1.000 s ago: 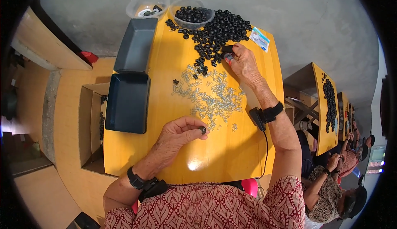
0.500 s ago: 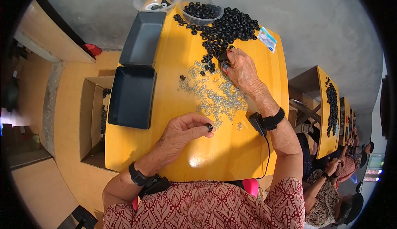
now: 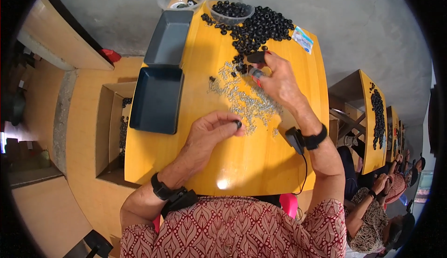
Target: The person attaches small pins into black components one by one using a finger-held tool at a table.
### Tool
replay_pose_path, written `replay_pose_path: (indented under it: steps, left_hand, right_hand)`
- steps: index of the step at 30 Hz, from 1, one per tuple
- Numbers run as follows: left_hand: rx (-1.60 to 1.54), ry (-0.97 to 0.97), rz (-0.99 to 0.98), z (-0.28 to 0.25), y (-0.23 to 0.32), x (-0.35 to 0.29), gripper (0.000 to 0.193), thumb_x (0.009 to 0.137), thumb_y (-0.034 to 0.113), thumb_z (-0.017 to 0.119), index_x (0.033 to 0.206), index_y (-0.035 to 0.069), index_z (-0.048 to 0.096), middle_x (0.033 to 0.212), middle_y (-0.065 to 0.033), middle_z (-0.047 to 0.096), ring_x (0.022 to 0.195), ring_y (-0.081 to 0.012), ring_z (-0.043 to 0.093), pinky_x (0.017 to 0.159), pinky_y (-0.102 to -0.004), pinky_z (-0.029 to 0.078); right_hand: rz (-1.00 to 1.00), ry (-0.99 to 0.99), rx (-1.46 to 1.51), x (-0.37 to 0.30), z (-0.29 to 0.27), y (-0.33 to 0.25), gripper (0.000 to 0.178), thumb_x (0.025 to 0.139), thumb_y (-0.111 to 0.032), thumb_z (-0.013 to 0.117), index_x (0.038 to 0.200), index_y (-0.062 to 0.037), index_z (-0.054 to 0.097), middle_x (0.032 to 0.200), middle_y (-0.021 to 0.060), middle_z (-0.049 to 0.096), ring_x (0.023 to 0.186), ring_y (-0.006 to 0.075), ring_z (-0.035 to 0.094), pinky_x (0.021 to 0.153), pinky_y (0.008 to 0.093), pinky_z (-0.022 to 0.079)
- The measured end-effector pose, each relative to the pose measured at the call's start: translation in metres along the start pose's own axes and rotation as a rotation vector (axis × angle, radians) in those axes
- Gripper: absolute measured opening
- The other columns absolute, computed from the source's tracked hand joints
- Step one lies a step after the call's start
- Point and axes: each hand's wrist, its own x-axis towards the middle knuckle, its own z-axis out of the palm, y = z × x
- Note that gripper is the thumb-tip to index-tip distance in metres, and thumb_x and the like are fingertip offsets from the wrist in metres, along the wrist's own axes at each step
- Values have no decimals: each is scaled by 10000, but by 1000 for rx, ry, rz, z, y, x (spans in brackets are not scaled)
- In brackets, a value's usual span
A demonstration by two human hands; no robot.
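the left hand [image 3: 212, 130] is over the near half of the table [image 3: 251, 179], its thumb and fingertips closed in a pinch on one small black piece [image 3: 238, 124]; a fingertip grip probably suits something so little, and it leaves one end of the piece showing, pointed toward the middle of the table. the right hand [image 3: 281, 78] reaches in from the table's right edge, at the tail of the pile of black pieces [image 3: 267, 25]. two of its fingers [image 3: 255, 57] end in dark coverings, perhaps to guard the skin or help with grip, and these ends stand a little apart; whether anything sits between them i cannot tell. the pile spreads from the far edge toward the middle, and the small clear bits [image 3: 251, 103] are strewn just nearer the person, between the pile and the left hand, likely so both lots lie within easy reach. one stray piece [image 3: 212, 78] lies at the left side of those bits. a clear bowl [image 3: 229, 21] of more black pieces stands by the far edge beside the pile, with a second bowl [image 3: 164, 2] at the far left corner. along the left edge a grey tray [image 3: 168, 37] and a dark tray [image 3: 157, 100] stand end to end, perhaps to keep the middle free for the hands. a flat packet [image 3: 302, 40] lies near the far right corner.
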Motion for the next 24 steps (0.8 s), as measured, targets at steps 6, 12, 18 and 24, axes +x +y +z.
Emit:
replay_pose_path:
  steps: [6,12,18,24]
  left_hand:
    - [-45,74,171,8,7,-5,212,936,92,589,1130,6,581,1052,-98,656,972,-170,640,907,-295,508]
    - [-58,33,201,20,1,-20,209,926,93,608,1119,15,595,1053,-69,649,953,-141,622,903,-279,498]
    - [22,-68,260,36,5,-35,246,895,80,640,1130,16,601,1035,-56,653,947,-117,609,861,-249,485]
    - [46,-106,244,51,7,-45,230,876,50,647,1101,21,609,1019,-63,663,945,-116,614,860,-242,483]
  right_hand:
    - [-448,74,15,-68,-15,-59,279,678,-3,695,953,1,651,853,123,607,765,297,597,672,376,498]
    - [-671,164,-298,-106,-11,-79,383,677,-49,644,1053,23,635,899,93,583,793,253,576,675,370,483]
    - [-591,193,-279,-127,-24,-91,498,632,-35,709,1119,13,619,933,111,599,802,273,583,700,373,488]
    - [-441,321,-147,-144,-33,-95,369,666,-45,736,1020,11,648,922,123,625,814,296,619,713,379,504]
